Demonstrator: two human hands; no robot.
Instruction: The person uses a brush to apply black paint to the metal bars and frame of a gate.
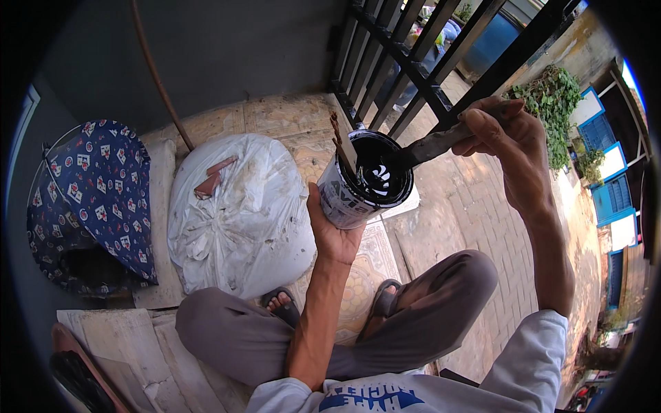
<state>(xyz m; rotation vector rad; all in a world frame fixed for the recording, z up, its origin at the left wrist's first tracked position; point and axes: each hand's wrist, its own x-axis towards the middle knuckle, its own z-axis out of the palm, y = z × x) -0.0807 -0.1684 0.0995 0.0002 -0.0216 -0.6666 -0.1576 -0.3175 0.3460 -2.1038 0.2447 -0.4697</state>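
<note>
My left hand (333, 234) is wrapped round the lower side of a paint can (341, 205) and holds it tilted a little above my shins. Glossy black paint (380, 180) fills the inside, and black smears coat the rim. A paint-stained wooden stick (344, 146) leans out over the can's left side. In my right hand (506, 134), fingers closed, is the handle of a dark, paint-caked paintbrush (441, 142). Its bristle end dips into the can over the right rim, and the tip is hidden there.
A black metal gate (413, 69) stands just beyond the can, beside a grey wall (227, 48). On the left are a tied white sack (237, 213), a thin brown rod (160, 79) and a blue patterned cloth basket (103, 186). Paving (482, 220) lies to the right.
</note>
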